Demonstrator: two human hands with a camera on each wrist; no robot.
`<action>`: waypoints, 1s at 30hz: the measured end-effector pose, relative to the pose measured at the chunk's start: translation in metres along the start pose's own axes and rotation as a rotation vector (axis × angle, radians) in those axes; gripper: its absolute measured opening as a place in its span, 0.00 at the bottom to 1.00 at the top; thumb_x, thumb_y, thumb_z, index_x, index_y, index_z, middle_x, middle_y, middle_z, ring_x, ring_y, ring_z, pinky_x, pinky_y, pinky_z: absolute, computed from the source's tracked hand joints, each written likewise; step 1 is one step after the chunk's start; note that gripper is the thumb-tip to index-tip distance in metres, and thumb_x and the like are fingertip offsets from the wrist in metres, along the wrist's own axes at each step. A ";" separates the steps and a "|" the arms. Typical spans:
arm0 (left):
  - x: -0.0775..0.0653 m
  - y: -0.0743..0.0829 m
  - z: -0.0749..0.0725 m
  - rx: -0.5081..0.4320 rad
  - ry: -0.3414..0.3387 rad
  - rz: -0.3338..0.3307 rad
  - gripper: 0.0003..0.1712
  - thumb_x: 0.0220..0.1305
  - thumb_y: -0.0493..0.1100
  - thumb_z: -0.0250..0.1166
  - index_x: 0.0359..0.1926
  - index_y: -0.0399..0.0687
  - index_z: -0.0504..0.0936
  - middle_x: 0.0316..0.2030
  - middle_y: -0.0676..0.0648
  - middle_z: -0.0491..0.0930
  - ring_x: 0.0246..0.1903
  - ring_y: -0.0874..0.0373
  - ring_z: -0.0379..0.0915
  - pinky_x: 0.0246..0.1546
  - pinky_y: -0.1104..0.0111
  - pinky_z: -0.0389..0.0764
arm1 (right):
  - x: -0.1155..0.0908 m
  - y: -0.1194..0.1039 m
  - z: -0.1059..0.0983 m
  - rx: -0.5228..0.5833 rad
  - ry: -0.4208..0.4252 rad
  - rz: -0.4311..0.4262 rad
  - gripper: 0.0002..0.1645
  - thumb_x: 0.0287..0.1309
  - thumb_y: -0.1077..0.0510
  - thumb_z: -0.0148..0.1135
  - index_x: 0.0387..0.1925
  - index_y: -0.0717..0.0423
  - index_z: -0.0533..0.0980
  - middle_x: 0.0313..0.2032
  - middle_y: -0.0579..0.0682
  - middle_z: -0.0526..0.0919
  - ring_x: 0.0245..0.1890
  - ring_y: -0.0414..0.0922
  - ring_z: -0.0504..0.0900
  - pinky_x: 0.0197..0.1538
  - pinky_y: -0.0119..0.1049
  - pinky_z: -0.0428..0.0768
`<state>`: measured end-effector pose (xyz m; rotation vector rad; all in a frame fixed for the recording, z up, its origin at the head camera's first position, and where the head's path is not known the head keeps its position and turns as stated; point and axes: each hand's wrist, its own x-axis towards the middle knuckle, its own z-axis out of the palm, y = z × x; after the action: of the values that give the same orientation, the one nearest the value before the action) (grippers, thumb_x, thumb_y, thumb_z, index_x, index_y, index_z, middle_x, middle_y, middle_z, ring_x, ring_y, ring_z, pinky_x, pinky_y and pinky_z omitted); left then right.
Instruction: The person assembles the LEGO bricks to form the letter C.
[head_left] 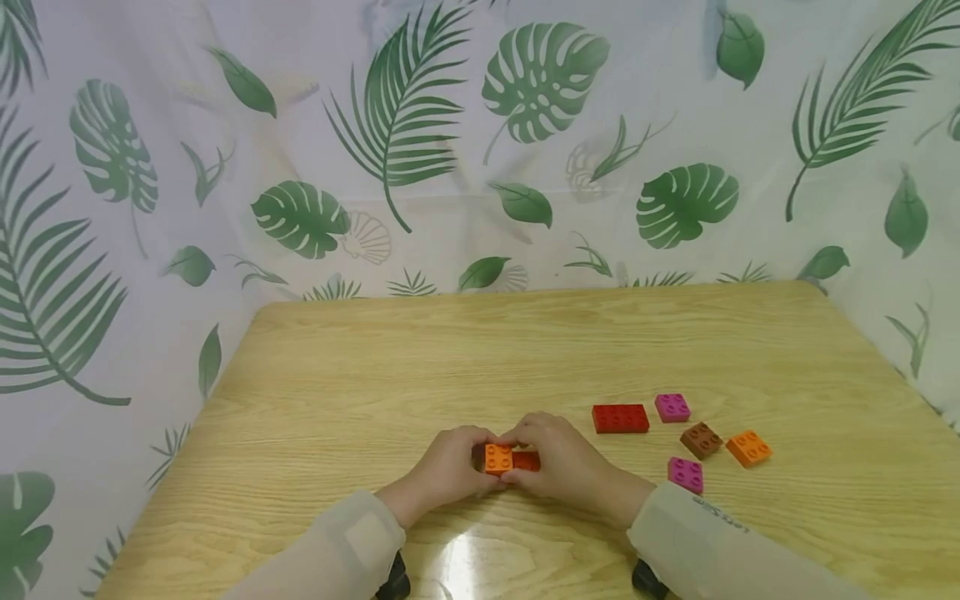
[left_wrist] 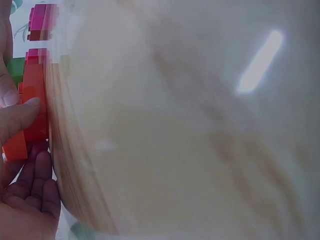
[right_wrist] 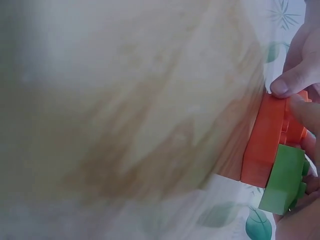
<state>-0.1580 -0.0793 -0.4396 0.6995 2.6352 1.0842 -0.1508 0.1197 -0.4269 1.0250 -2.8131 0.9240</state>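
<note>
Sleeve (head_left: 723, 546) reading "Let's Slim", hands (head_left: 446, 467) (head_left: 562, 458) pinching orange brick (head_left: 498, 459)

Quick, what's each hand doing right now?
Left hand: closed, holding the brick stack.
Right hand: closed, holding the same brick stack.

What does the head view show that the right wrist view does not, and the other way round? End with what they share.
Only the head view: the loose bricks, namely a long red one, two pink ones, a brown one and an orange one.

Only the right wrist view: the green brick, which cannot be seen in the head view.

Both: the left hand, the right hand, the red brick between them, the table and the leaf-patterned cloth.
</note>
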 end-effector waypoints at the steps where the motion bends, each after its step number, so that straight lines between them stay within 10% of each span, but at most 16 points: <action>1: 0.000 0.000 0.000 0.001 -0.002 0.001 0.22 0.47 0.44 0.78 0.45 0.46 0.83 0.43 0.50 0.81 0.43 0.57 0.74 0.48 0.62 0.73 | 0.000 0.000 0.000 0.007 0.002 0.002 0.22 0.49 0.51 0.74 0.47 0.52 0.82 0.39 0.42 0.80 0.42 0.42 0.76 0.48 0.43 0.75; 17: -0.011 -0.004 -0.008 -0.219 0.055 -0.029 0.24 0.47 0.46 0.77 0.47 0.47 0.82 0.42 0.53 0.82 0.42 0.59 0.78 0.45 0.66 0.78 | 0.002 0.001 0.000 -0.008 0.016 -0.020 0.21 0.46 0.53 0.76 0.44 0.54 0.83 0.36 0.42 0.82 0.37 0.40 0.78 0.44 0.40 0.75; 30: -0.012 -0.001 -0.006 -0.219 0.094 -0.027 0.20 0.49 0.40 0.76 0.45 0.46 0.84 0.38 0.55 0.83 0.40 0.60 0.78 0.43 0.66 0.78 | 0.000 0.004 0.004 -0.023 0.072 -0.016 0.24 0.43 0.49 0.77 0.44 0.52 0.84 0.35 0.41 0.84 0.35 0.35 0.79 0.45 0.43 0.74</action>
<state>-0.1498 -0.0893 -0.4361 0.5790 2.5391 1.4034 -0.1529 0.1204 -0.4321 0.9892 -2.7465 0.9057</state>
